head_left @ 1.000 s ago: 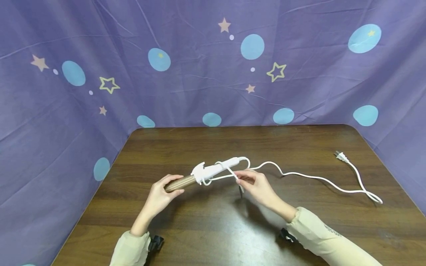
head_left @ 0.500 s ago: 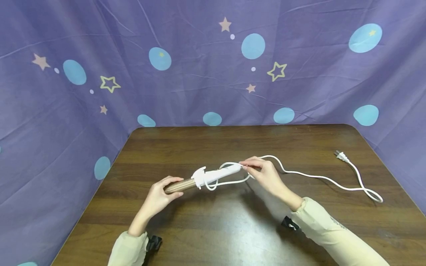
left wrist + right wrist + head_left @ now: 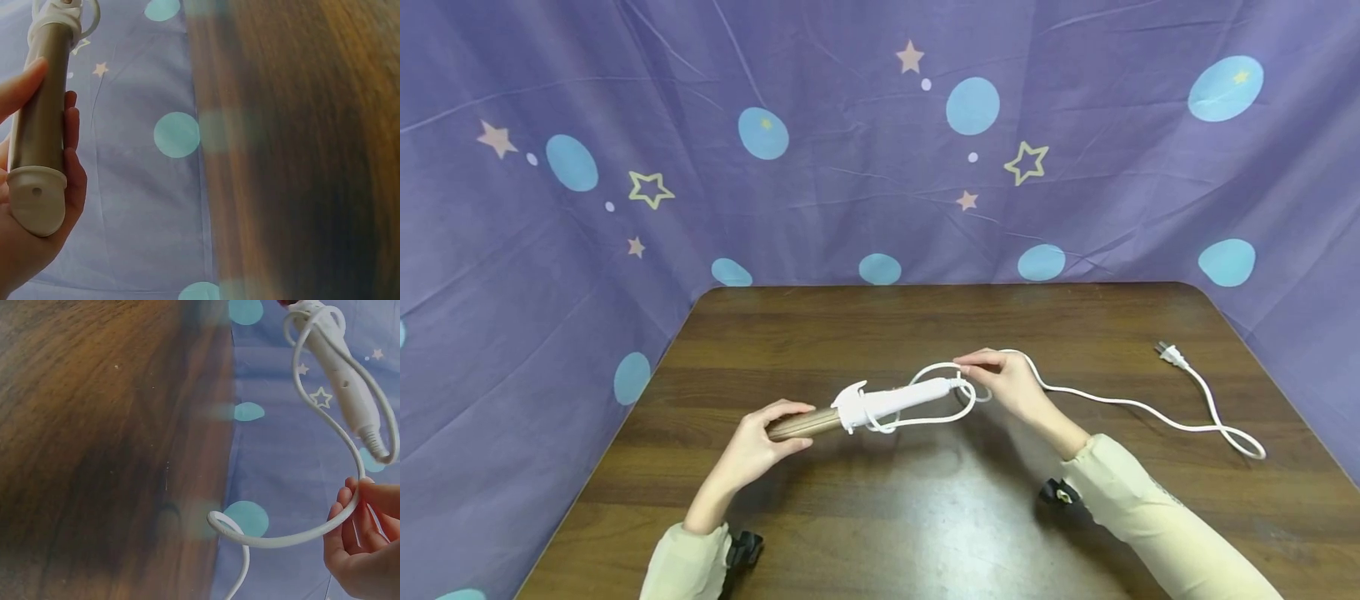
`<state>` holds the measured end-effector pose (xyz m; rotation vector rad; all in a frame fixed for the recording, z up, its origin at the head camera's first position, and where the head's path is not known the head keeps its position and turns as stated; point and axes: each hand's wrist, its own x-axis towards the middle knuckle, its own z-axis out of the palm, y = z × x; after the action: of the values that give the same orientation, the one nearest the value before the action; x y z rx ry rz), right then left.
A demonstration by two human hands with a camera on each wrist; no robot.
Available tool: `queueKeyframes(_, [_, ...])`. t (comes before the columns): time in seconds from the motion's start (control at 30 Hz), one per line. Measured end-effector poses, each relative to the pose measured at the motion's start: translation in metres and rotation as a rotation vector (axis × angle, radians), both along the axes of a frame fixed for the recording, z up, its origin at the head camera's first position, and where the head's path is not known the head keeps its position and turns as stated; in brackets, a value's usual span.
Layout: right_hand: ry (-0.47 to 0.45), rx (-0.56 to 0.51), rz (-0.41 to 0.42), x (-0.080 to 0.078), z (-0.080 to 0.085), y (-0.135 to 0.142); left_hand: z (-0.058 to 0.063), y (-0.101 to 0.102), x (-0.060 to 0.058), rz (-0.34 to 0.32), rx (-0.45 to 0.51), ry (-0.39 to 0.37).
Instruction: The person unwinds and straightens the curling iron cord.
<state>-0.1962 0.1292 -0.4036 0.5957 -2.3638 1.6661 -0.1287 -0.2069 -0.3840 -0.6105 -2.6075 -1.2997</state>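
A curling iron (image 3: pixel 895 402) with a gold-brown barrel and a white handle is held above the table, handle end to the right. My left hand (image 3: pixel 752 443) grips it by the barrel (image 3: pixel 47 112), thumb on one side and fingers on the other; the pale tip (image 3: pixel 39 203) shows in the left wrist view. Its white cord (image 3: pixel 281 541) leaves the handle end, bends back and loops round the handle near the barrel. My right hand (image 3: pixel 1011 385) pinches the cord between thumb and fingertips, just beyond the handle end.
The rest of the cord winds over the brown wooden table (image 3: pixel 880 533) to a two-pin plug (image 3: pixel 1170 353) at the right. A purple curtain (image 3: pixel 850 167) with stars and blue dots hangs behind and beside the table.
My right hand has moved right and slightly away from me with the cord. The cord that crossed over the handle now bows out in a wider loop past its end. My left hand stays nearly still.
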Motion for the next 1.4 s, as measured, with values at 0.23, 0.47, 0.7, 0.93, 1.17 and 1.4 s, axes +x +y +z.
queueKeyframes(0.23, [-0.026,0.037,0.018,-0.002,-0.007,0.005,0.001,-0.002,-0.001,0.017,0.078,-0.027])
queueKeyframes(0.47, [-0.071,0.059,0.058,0.001,-0.009,0.007,0.001,-0.004,-0.002,0.072,0.096,-0.001])
queueKeyframes(0.7, [-0.078,0.099,0.159,0.004,-0.008,0.009,0.002,-0.002,-0.003,0.147,0.109,0.003])
queueKeyframes(0.93, [-0.052,0.088,0.281,0.009,-0.003,0.012,-0.012,-0.01,-0.01,0.19,0.097,-0.005])
queueKeyframes(1.17, [0.001,0.111,0.361,0.01,0.007,0.019,-0.031,-0.021,-0.02,0.194,0.078,0.003])
queueKeyframes(1.4, [-0.016,0.074,0.376,0.011,0.025,0.023,-0.033,-0.023,-0.02,0.161,0.03,0.031])
